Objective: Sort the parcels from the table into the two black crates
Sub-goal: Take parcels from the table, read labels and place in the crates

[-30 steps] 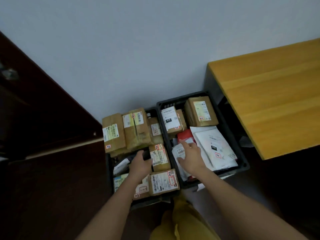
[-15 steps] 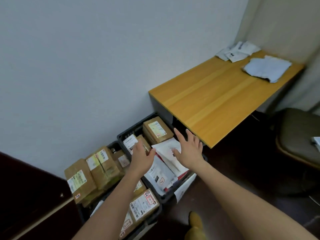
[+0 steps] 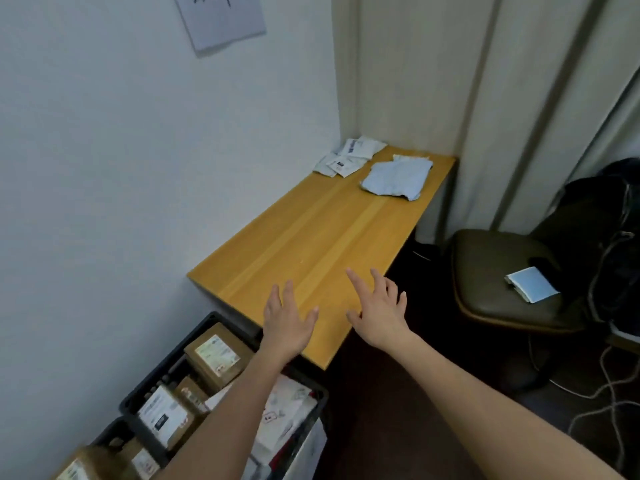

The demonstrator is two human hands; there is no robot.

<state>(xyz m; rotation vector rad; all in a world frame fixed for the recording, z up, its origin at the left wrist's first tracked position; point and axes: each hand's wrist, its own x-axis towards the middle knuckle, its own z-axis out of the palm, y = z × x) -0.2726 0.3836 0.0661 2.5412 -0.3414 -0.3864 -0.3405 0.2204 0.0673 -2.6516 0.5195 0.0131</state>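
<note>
My left hand [image 3: 285, 322] and my right hand [image 3: 379, 308] hover with fingers spread over the near end of the wooden table [image 3: 311, 244], holding nothing. At the table's far end lie a pale blue soft parcel [image 3: 398, 178] and several white mailer bags [image 3: 348, 157] against the wall. On the floor at the lower left stands a black crate [image 3: 194, 341] holding brown boxes [image 3: 216, 356] and white bags [image 3: 287, 414]; my left forearm crosses over it. A second black crate [image 3: 110, 433] with more boxes is cut off at the bottom left corner.
A dark green chair [image 3: 495, 275] stands right of the table with a small pale blue packet [image 3: 531, 284] on its seat. Cables [image 3: 602, 389] trail over the dark floor at the right. A white wall runs along the table's left side and curtains hang behind it.
Both hands have left the crates and risen over the near end of the table. The view has swung up and right, bringing the whole table and chair into sight.
</note>
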